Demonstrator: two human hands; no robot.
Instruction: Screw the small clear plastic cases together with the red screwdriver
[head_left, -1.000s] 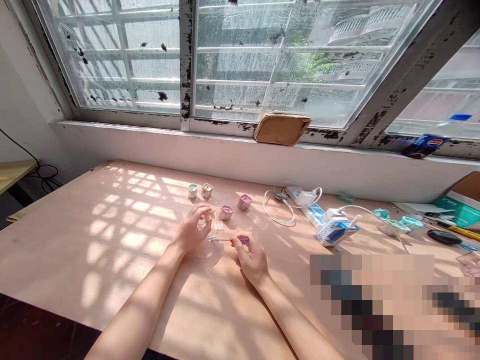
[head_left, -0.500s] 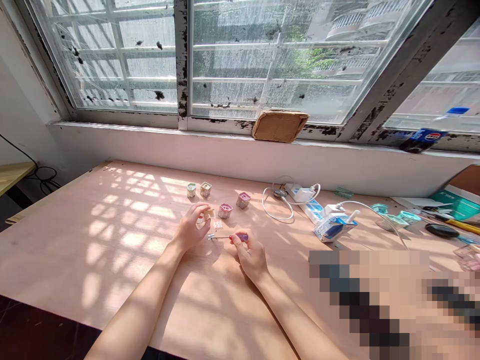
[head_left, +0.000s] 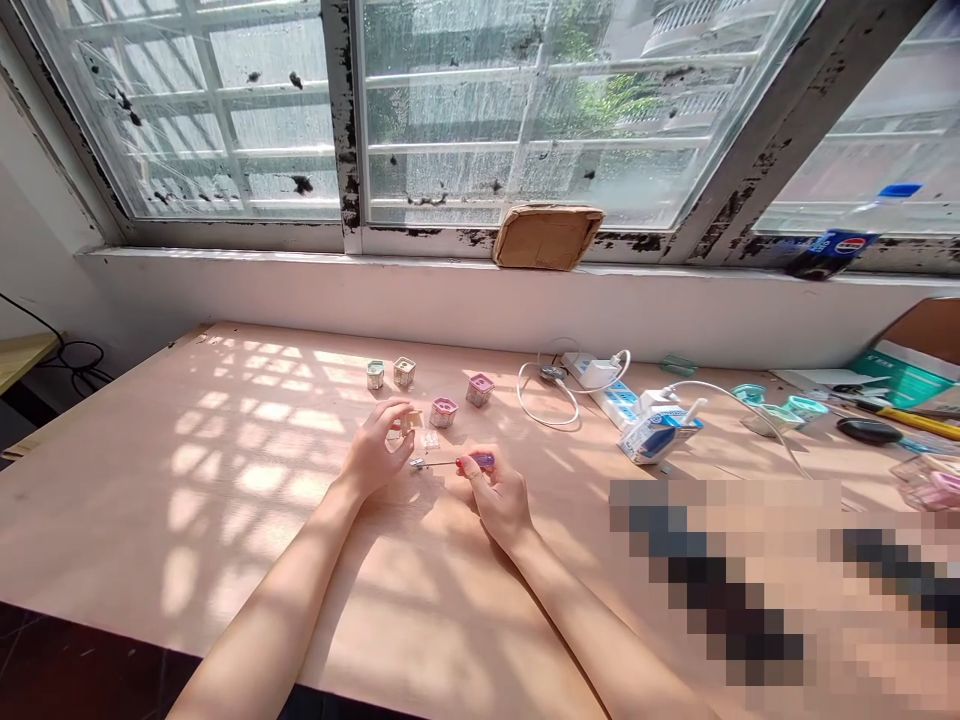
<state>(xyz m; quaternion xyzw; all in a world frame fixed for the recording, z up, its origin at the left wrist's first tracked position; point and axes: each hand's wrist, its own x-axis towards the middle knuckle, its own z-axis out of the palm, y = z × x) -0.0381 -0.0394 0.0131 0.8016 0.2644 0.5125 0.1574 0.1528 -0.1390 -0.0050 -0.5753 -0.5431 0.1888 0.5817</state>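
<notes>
My left hand (head_left: pixel 375 447) has its fingers curled round a small cream-coloured hollow piece (head_left: pixel 411 422), holding it by the edge. A screwdriver with a purple handle (head_left: pixel 484 461) and a red collar is gripped in my right hand (head_left: pixel 501 497). Its thin shaft points left toward my left hand, and a tiny metallic part (head_left: pixel 417 464) shows at the tip; I cannot tell whether it is attached. Just beyond the shaft lies a small clear piece (head_left: pixel 430 440). Behind my hands stand two pink-topped little boxes (head_left: pixel 443 412), a cream-topped one (head_left: pixel 404 372) and a green-topped one (head_left: pixel 375 375).
To the right are a power strip (head_left: pixel 615 398) with white cables and a blue-and-white carton (head_left: pixel 657 438). Farther right lie teal plastic parts (head_left: pixel 804 408), a black mouse (head_left: pixel 868 431) and a yellow-handled tool (head_left: pixel 922 418). A blurred patch (head_left: pixel 720 580) hides the right front.
The whole view has shifted slightly. My left hand has tilted the cream piece a little; the screwdriver stays in my right hand, nearly still.
</notes>
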